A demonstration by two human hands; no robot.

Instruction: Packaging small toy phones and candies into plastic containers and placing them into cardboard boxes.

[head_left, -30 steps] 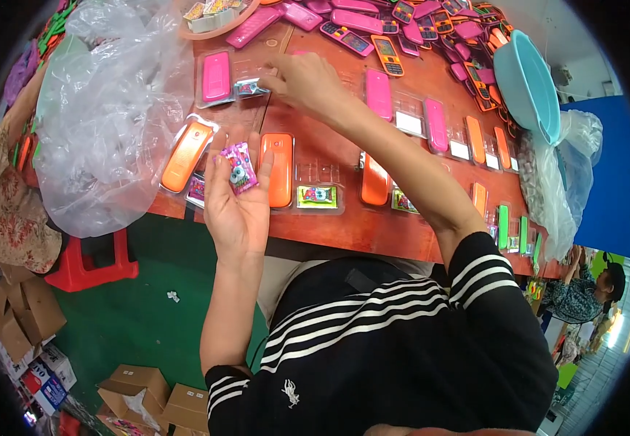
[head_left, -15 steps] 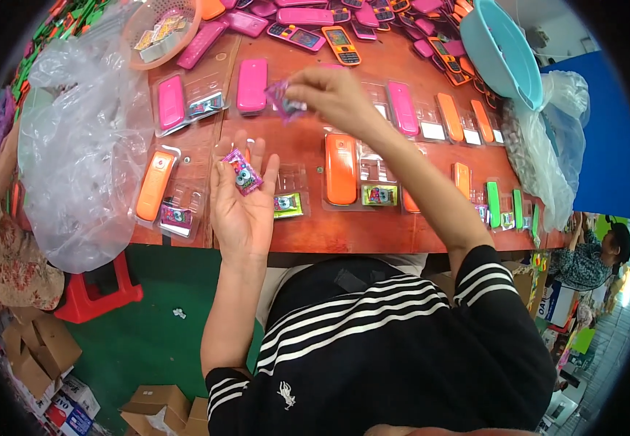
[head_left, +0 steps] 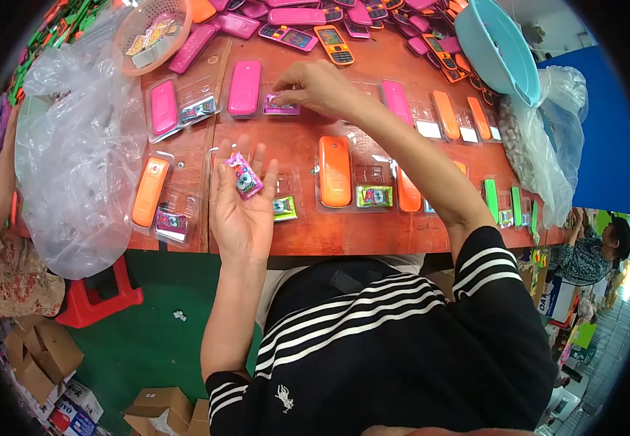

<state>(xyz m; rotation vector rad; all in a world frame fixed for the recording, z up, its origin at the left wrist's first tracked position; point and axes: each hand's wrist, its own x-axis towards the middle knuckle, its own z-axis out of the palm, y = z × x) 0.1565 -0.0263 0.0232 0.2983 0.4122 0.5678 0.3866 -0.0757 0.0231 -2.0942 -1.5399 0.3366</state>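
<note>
My left hand is palm up near the table's front edge, fingers loosely spread, with a small shiny pink sachet printed with cartoon eyes lying across it. Farther forward, my right hand pinches a purple sachet down in a clear plastic tray, beside a pink toy phone. Left of that, another tray has a pink phone and a dark sachet. Nearer me, trays hold orange phones with sachets, among them a green one; my left hand partly covers one tray.
Pink and orange toy phones are piled at the back. A peach basket holds small cards; a blue basin stands back right. Plastic bags lie on both sides. A red stool is below left. Other people sit on either side.
My right hand has lowered its purple sachet into the tray beside the pink phone. My left hand stays nearly in place with its sachet.
</note>
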